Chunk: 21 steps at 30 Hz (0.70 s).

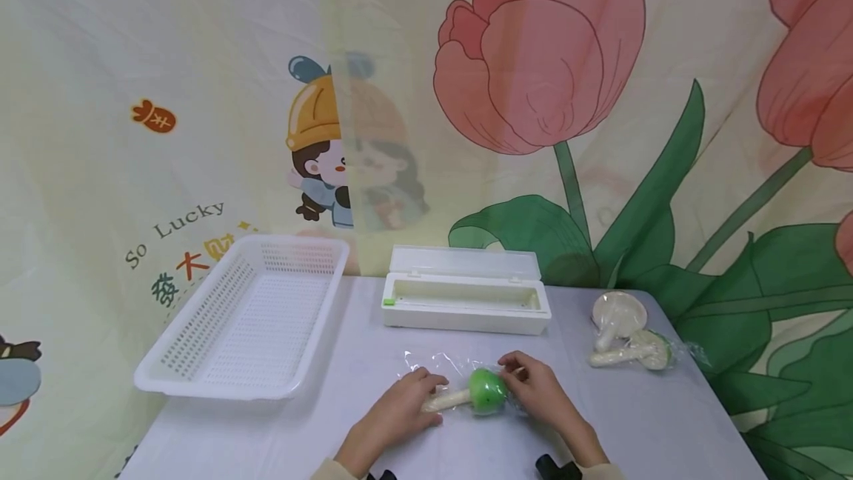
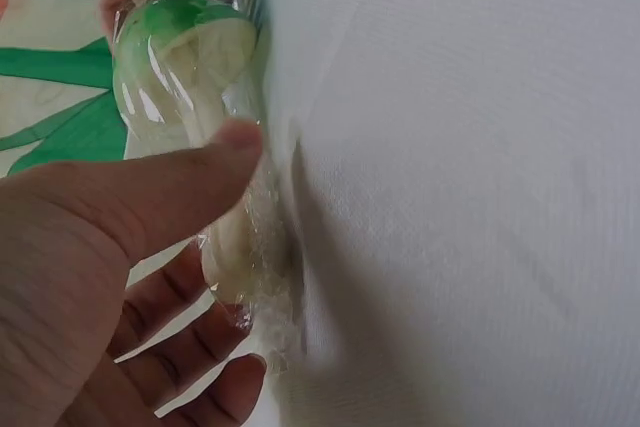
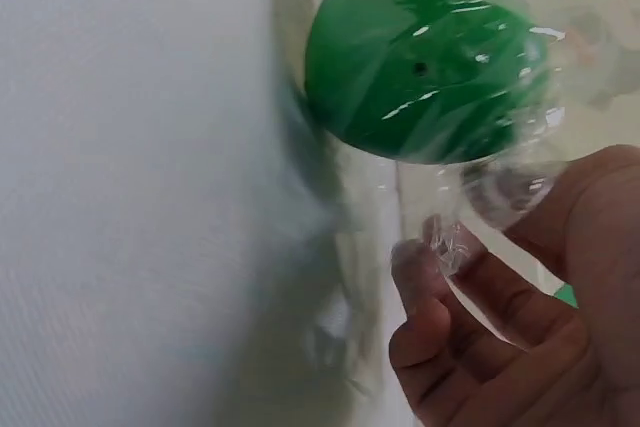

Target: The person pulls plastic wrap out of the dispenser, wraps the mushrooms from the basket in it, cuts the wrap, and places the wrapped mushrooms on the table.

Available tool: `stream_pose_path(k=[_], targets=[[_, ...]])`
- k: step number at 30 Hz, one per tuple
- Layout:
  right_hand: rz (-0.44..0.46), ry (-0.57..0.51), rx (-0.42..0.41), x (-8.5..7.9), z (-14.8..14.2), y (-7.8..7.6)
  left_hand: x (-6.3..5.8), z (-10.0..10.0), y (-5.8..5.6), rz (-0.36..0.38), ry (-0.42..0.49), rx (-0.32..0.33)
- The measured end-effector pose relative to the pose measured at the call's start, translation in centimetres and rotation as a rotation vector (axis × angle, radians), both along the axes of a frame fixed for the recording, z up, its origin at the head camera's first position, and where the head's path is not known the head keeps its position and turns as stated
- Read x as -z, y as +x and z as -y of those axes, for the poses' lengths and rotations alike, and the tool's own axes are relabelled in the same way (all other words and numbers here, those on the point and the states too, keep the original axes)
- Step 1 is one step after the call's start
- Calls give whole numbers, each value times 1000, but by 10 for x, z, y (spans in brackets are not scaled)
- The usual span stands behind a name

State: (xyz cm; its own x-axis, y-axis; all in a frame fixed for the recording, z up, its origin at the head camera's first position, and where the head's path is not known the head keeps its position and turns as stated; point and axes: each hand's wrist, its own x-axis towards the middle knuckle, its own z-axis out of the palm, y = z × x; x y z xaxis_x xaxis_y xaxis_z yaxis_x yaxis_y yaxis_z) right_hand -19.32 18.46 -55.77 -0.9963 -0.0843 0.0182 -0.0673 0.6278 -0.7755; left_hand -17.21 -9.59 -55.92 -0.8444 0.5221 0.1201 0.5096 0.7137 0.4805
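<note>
A mushroom-shaped toy with a green cap and cream stem [image 1: 489,392], wrapped in a clear plastic bag [image 3: 505,187], lies at the front middle of the table. My left hand [image 1: 404,400] is around the stem end, thumb on the near side and fingers on the far side; the left wrist view shows the thumb [image 2: 190,182] across the wrapped stem. At the cap end, my right hand [image 1: 535,388] pinches the gathered plastic between thumb and fingers. A dark spot shows on the cap in the right wrist view.
A white perforated basket [image 1: 306,361] stands at the left. Behind the hands is a long white box [image 1: 466,319] with its clear lid raised. Two more wrapped pieces with cream stems, a round-headed one [image 1: 620,315] and a green-capped one [image 1: 649,350], lie near the right edge.
</note>
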Motion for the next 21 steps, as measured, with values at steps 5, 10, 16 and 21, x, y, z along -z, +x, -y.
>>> stream_pose_path(k=[5,10,16,21], targets=[[-41,-60,-119,-15,-11,11,1,3,-1,-39,60,-1],[-16,-82,-285,-11,-15,12,7,5,-2,-39,85,9],[-97,-46,-180,-2,-13,12,8,5,-4,35,107,47],[-147,-90,-102,-3,-12,9,5,10,-8,70,132,24]])
